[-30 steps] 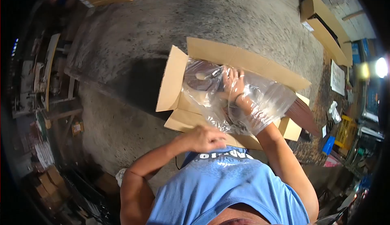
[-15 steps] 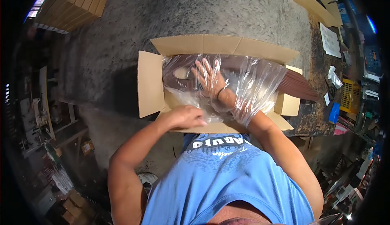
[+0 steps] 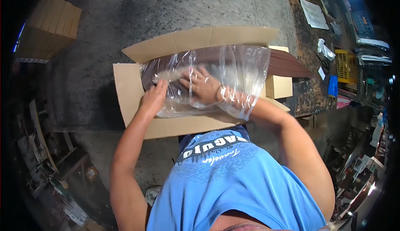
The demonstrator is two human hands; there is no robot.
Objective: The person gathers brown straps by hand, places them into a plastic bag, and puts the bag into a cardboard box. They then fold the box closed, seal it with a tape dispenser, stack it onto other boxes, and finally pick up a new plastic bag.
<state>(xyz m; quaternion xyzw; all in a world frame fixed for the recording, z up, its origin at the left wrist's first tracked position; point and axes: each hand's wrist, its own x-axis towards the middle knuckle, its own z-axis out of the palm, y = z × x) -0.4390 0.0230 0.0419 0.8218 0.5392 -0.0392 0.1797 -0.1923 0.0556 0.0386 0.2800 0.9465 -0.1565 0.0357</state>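
An open cardboard box (image 3: 125,91) lies on a dark worktop, flaps spread. A clear plastic bag (image 3: 246,70) lines it, with dark brown flat pieces (image 3: 287,64) inside that stick out past the box's right end. My right hand (image 3: 202,85) is inside the bag, fingers spread flat, pressing on the contents near the left end. My left hand (image 3: 155,97) rests on the outside of the bag at the box's left end, fingers pressing the plastic.
The stained worktop (image 3: 166,10) extends beyond the box. A stack of flat cardboard (image 3: 50,24) lies at the far left. A paper sheet (image 3: 313,14), a blue object (image 3: 332,85) and a yellow crate (image 3: 346,66) stand at the right. Clutter fills the floor at the left.
My left hand has moved from the box's near edge up onto the bag at the left end. My right hand has pushed further left inside the bag. The view has shifted.
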